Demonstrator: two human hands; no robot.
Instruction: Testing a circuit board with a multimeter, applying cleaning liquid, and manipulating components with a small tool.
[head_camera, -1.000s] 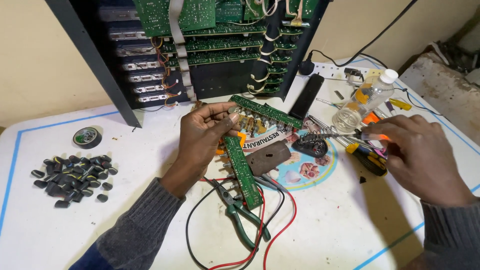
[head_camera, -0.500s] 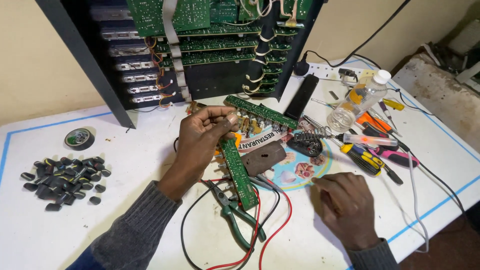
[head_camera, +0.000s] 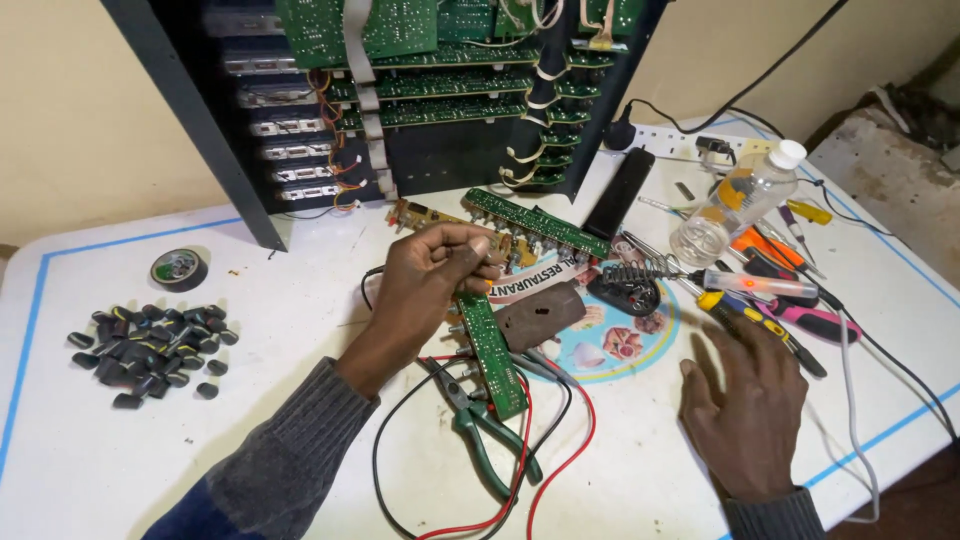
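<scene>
On the white table (head_camera: 120, 470), near the centre of the head view, the left hand (head_camera: 432, 280) is clenched around the upper end of a narrow green circuit board (head_camera: 492, 352), thumb and fingertips pinching it. That board runs down toward 5 o'clock from the hand, its lower end lying over red and black wires (head_camera: 560, 440) and just beside the green-handled pliers (head_camera: 490, 440). At 3 o'clock from the board lies a brown rectangular block (head_camera: 538, 315), touching a round printed disc (head_camera: 620, 345). A second long green circuit board (head_camera: 535, 222) lies at 1 o'clock from the left hand, near it.

The right hand (head_camera: 750, 400) rests flat on the table at 4 o'clock from the left hand, well apart from it, fingers spread and released, holding nothing. At its 12 o'clock, just beyond the fingertips, lie a yellow-and-black screwdriver (head_camera: 755, 325) and other screwdrivers (head_camera: 790, 285). A clear plastic bottle (head_camera: 735, 205) stands farther up at 12 o'clock. A pile of black knobs (head_camera: 150, 340) sits at 9 o'clock from the left hand, with a roll of tape (head_camera: 178, 268) above it. An open chassis of stacked circuit boards (head_camera: 440, 90) stands at the table's far edge.
</scene>
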